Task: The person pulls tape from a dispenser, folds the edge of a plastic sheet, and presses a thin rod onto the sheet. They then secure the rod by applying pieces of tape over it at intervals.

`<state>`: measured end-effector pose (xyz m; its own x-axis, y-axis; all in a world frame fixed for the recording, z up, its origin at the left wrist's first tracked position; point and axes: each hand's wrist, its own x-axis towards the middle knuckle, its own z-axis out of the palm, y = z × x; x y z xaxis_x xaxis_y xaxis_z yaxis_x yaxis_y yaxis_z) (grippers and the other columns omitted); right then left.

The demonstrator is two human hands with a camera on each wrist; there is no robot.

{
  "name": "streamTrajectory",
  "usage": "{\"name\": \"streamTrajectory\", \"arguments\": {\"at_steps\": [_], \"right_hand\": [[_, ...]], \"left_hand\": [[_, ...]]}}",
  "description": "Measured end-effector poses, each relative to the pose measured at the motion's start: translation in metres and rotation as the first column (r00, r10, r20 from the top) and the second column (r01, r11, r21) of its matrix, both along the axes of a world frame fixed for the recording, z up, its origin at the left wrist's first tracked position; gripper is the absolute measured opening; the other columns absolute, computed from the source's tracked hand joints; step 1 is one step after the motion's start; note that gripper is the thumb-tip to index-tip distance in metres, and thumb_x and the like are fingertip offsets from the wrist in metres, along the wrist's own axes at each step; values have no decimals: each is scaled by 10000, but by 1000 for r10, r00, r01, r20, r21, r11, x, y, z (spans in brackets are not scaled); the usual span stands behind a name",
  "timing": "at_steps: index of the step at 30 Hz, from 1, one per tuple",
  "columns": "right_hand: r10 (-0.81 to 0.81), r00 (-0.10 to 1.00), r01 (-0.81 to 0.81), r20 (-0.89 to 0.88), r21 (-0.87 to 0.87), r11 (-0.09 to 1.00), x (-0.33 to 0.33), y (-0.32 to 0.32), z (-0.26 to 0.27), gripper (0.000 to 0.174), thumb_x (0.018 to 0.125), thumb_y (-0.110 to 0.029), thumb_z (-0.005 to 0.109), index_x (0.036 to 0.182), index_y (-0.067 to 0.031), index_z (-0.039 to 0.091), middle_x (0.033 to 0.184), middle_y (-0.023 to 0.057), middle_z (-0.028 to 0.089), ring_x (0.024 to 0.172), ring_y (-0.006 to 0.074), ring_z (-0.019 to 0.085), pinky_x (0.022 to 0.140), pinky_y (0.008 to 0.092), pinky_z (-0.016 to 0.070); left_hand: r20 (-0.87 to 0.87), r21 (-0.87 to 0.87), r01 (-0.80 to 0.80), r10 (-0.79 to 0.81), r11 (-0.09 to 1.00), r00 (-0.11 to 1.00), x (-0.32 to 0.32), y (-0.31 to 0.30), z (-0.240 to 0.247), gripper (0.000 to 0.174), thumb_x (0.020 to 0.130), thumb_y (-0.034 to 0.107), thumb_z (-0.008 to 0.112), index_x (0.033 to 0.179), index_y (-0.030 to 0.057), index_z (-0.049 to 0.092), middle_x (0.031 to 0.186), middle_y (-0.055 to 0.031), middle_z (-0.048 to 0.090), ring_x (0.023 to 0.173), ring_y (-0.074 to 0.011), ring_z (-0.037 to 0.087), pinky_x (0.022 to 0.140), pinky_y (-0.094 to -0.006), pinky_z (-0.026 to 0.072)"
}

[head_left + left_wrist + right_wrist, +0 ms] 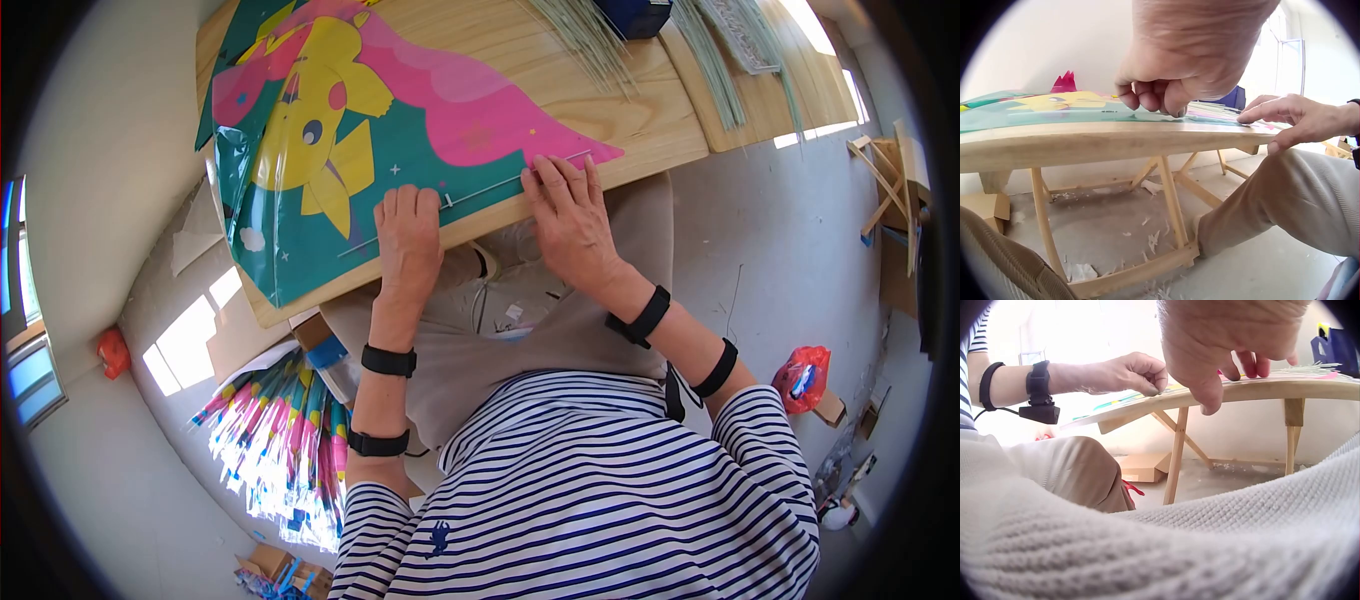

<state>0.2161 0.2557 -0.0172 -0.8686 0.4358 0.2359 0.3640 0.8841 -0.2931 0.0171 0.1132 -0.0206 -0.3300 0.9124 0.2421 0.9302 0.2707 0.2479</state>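
Observation:
A printed green and pink sheet (400, 150) with a yellow cartoon figure lies on the wooden table, and a thin pale rod (490, 187) runs along its near edge. Around the rod, left of a small white piece (448, 201), curl the fingers of my left hand (408, 245); its thumb and fingertips meet low at the sheet in the left wrist view (1194, 56). My right hand (577, 225) rests fairly straight fingers on the rod's right part, by the pink corner. In the right wrist view its thumb (1209, 394) hangs at the table's edge.
Bundles of thin sticks (580, 40), a dark blue box (635, 15) and a clear tray (745, 35) are at the table's far side. My legs are under the near edge. A pile of printed sheets (275, 440) lies lower left; a red bag (803, 378) stands right.

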Motion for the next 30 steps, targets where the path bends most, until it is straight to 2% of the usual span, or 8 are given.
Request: {"name": "streamTrajectory", "arguments": {"at_steps": [21,30], "right_hand": [[7,1000,-6,-15,49,999,3,0,-10,548,847,-100,615,1365,65,554,1433,209,479,1367,376,449,1210,634,240],[-1,1000,3,-24,57,998,3,-2,-5,537,842,-115,605,1344,70,563,1409,223,486,1360,379,459,1209,651,233]], "left_hand": [[21,8,5,-5,1000,1000,1,-1,-2,284,704,-77,643,934,67,556,945,-111,520,947,-318,537,858,-439,428],[37,37,1,-2,999,999,2,0,-1,249,730,-76,623,920,74,562,913,-103,515,915,-316,529,811,-433,413]]}}
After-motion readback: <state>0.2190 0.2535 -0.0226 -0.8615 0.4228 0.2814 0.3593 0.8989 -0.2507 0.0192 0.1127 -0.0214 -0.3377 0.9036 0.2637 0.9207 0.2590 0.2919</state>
